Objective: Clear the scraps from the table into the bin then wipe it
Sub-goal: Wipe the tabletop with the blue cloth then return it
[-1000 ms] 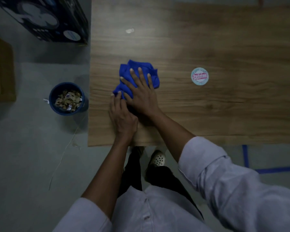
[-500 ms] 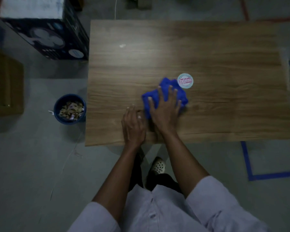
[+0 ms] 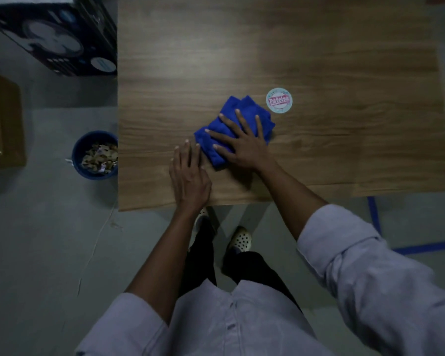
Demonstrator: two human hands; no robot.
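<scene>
Near table edge | my right hand spread flat, presses cloth to wipe | left hand flat, likely bracing | scraps in bin

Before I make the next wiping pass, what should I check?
1. Right hand flat on the blue cloth: ok.
2. Left hand braced flat on the table: ok.
3. Scraps in the bin: ok.
4. Visible part of the table free of scraps: ok.
5. Round sticker beside the cloth, stuck down or loose: cannot tell.
</scene>
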